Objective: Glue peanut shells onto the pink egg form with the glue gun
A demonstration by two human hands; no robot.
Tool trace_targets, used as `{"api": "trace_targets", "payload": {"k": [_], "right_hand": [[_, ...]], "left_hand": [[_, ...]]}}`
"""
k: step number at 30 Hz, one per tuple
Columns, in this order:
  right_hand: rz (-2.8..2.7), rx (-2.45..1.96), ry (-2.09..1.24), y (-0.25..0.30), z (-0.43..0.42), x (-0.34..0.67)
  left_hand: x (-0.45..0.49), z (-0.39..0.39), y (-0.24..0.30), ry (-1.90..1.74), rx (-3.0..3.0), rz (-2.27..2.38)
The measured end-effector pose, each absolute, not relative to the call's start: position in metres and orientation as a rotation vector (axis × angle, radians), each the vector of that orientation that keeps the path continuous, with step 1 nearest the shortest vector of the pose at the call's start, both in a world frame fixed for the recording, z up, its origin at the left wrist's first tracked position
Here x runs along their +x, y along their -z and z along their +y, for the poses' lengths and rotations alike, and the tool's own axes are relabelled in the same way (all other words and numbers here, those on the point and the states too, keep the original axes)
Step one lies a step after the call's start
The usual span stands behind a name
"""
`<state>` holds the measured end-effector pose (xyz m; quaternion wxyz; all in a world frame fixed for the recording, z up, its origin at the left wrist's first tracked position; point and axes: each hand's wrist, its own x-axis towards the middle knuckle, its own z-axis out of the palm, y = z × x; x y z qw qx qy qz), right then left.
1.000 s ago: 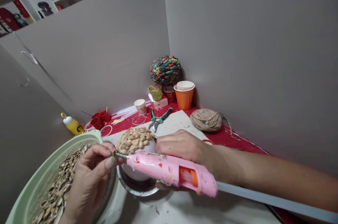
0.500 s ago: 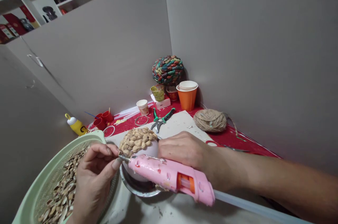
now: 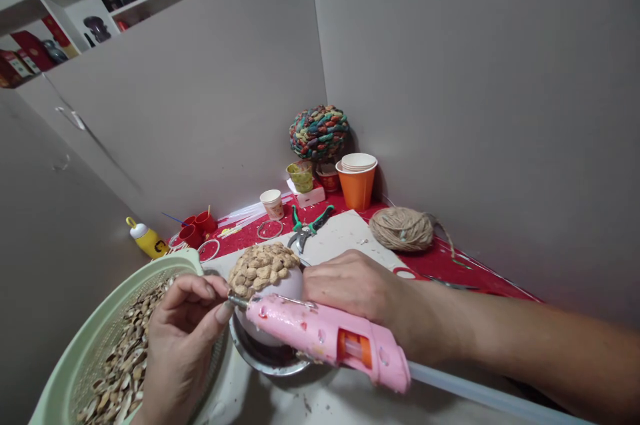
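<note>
Long axis sloping gently down to my right, the glue gun (image 3: 320, 330) crosses in front of the ball (image 3: 267, 271), gripped in my right hand (image 3: 353, 286), nozzle (image 3: 239, 301) pointing left at a brown bit (image 3: 231, 293) pinched in my left hand (image 3: 184, 323)

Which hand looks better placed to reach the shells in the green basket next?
Probably the left hand: it is beside the basket and its shells, though engaged at the nozzle of the glue gun. The right hand holds that gun, farther from the basket.
</note>
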<state>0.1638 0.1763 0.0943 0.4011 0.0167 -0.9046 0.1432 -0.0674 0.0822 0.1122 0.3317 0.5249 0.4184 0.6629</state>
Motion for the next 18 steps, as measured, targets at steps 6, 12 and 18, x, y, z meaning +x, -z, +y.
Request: {"api": "trace_targets", "payload": {"k": [6, 12, 18], "right_hand": [[-2.307, 0.028, -0.363, -0.0905, 0.1771, 0.1631], [-2.262, 0.049, -0.341, -0.0871, 0.1784, 0.1609], [-2.241, 0.057, -0.309, -0.0861, 0.1781, 0.1602]], "left_hand": [[-0.0654, 0.0827, -0.1128, -1.725, 1.334, 1.106], [-0.0669, 0.081, -0.1124, -1.721, 1.33, 1.097], [-0.0662, 0.0812, -0.1129, -1.708, 1.333, 1.092]]}}
